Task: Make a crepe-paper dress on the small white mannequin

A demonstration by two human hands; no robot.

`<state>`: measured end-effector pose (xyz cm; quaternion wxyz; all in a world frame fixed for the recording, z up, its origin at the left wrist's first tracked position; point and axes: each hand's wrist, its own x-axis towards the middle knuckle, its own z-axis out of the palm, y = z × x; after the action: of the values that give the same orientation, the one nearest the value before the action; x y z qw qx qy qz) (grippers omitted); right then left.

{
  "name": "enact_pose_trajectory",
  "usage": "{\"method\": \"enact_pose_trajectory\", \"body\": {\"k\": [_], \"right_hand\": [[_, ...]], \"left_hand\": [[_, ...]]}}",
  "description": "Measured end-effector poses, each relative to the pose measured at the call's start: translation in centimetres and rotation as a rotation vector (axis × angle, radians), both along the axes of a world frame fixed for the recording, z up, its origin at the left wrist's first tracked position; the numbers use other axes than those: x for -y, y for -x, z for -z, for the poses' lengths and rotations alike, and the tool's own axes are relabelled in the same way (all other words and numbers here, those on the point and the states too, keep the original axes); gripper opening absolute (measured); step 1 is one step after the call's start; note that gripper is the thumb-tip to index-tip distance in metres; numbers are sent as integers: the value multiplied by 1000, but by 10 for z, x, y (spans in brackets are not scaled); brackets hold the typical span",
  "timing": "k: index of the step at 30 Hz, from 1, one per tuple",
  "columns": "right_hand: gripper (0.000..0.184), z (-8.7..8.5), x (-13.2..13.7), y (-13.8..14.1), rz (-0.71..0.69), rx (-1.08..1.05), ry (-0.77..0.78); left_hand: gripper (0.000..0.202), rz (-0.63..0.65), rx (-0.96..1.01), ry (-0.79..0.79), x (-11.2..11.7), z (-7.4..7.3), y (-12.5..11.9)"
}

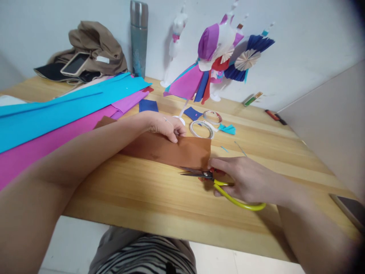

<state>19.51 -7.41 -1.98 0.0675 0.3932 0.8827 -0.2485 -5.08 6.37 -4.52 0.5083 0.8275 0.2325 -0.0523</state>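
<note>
A strip of brown crepe-like sheet [168, 150] lies across the table; I cannot tell whether it is paper or cloth. My left hand [168, 127] rests over its upper edge, fingers curled and thumb pressed on the sheet. At the strip's lower right corner, my right hand [248, 179] grips scissors [239, 201] with yellow handles. Their dark blades are slightly apart, pointing left along the strip's near edge. Some right fingers are hidden behind the handle and under the palm.
Blue [68, 110] and magenta sheets [57, 160] cover the left side. Tape rolls [201, 129], blue scraps [148, 105] and a teal bow [227, 129] lie beyond my hands. Decorated stands [209, 42], a steel flask [138, 42] and a phone [75, 64] on brown cloth [94, 38] are behind.
</note>
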Motion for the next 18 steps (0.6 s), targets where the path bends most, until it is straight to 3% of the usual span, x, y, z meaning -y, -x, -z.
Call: {"method": "enact_pose_trajectory", "body": {"k": [5, 11, 18], "right_hand": [[27, -3, -7, -17, 15, -32, 94], [27, -2, -23, -48, 122, -41, 119], [20, 12, -28, -49, 161, -102, 180]], "left_hand": [[24, 41, 8, 65, 4, -4, 0], [25, -30, -16, -108, 5, -8, 3], [8, -96, -5, 135, 6, -2, 3]]}}
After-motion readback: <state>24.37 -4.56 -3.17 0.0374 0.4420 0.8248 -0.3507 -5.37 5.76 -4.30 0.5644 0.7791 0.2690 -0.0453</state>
